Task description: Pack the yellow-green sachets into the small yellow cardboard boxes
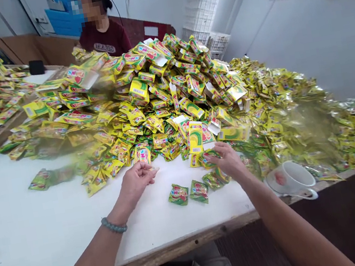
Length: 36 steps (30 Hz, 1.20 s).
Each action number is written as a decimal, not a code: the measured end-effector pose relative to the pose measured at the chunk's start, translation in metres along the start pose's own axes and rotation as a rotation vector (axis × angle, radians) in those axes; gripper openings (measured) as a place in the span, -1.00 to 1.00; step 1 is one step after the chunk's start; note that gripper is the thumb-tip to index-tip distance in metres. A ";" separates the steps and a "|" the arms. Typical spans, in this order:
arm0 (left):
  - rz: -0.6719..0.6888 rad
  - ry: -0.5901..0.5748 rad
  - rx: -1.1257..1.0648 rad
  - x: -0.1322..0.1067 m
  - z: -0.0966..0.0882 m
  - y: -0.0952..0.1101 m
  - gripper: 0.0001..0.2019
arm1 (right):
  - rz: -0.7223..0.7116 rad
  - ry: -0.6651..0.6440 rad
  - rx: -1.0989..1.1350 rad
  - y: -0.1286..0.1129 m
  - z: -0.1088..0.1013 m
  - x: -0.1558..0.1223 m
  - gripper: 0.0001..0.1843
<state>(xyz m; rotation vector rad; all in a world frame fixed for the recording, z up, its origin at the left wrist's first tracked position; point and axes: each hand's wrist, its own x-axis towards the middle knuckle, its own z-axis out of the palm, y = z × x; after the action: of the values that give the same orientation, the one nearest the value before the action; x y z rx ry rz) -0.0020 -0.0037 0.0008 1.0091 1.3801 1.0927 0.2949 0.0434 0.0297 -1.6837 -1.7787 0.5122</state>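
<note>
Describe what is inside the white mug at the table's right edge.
The white mug lies tipped, its mouth facing the camera. Something small and reddish shows inside, too blurred to identify. Its far side is hidden by its own wall. Green sachets lie apart, near the right hand.

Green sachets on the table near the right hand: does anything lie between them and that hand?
Nothing visible does. The two green sachets lie on bare white table, just left of the right hand, which rests on other sachets at the edge of the pile.
</note>
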 end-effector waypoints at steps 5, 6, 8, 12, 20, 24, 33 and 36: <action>-0.079 -0.132 0.008 -0.005 0.003 -0.001 -0.47 | 0.043 -0.200 -0.148 0.018 0.011 -0.002 -0.69; -0.108 -0.171 -0.002 -0.007 0.004 -0.001 -0.46 | 0.014 -0.206 -0.143 0.012 0.017 -0.004 -0.70; -0.157 -0.220 -0.034 -0.008 0.004 0.000 -0.41 | -0.064 -0.172 -0.112 -0.006 0.031 -0.009 -0.74; -0.153 -0.143 -0.206 -0.007 0.002 0.003 -0.30 | -0.471 -0.146 -0.042 -0.058 0.063 -0.027 -0.90; -0.006 0.092 -0.264 0.002 -0.012 0.002 -0.41 | -0.767 -0.600 0.212 -0.116 0.106 -0.039 -0.88; -0.006 0.072 -0.129 0.005 -0.017 -0.001 -0.36 | -0.311 -0.481 0.542 -0.098 0.098 -0.016 -0.79; -0.154 -0.232 -0.096 -0.006 -0.009 0.002 -0.27 | -0.166 -0.164 0.467 -0.077 0.081 0.008 -0.58; -0.194 -0.281 -0.147 -0.009 -0.009 0.005 -0.32 | -0.191 -0.246 0.419 -0.077 0.078 0.009 -0.62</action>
<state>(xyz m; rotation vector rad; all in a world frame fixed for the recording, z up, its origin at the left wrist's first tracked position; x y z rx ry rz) -0.0099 -0.0117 0.0077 0.8648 1.1277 0.8592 0.1854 0.0545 0.0254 -1.1916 -1.8203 0.9622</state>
